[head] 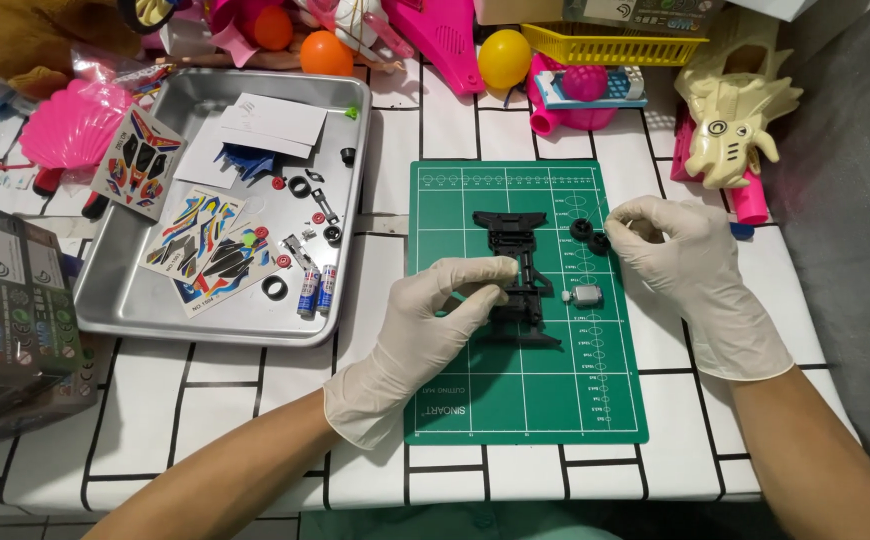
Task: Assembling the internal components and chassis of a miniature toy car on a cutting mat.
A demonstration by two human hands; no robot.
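Your bench [225,390] is covered in a white cloth with a black brick-line pattern, and a green cutting mat [555,390] lies on it in front of you. To the mat's left sits a metal tray [155,300] holding sticker sheets [195,240], white paper slips, small black tyres and two small batteries [317,290]. Along the far edge toys crowd together: a pink fan shape [70,125], orange and yellow balls, a yellow basket [615,45] and a cream toy creature [735,110]. A grey box [10,300] stands at your left.

Your left hand [435,320], gloved, rests on the mat with fingers curled against the black toy-car chassis [520,275], which lies mid-mat; whether it truly grips the chassis you cannot tell. Your right hand [685,260], also gloved, pinches its thumb and fingertips narrowly together near two small black wheels [589,234]; anything held between them is too small to make out. A small silver motor [585,295] lies just right of the chassis.

The left hand covers part of the chassis's left side. The box and the far toys are cut off by the frame.

The mat's lower half is bare, and open cloth lies between the mat and the near bench edge. The tray nearly touches the mat's left edge; on the right, the cloth ends close beside your right forearm.
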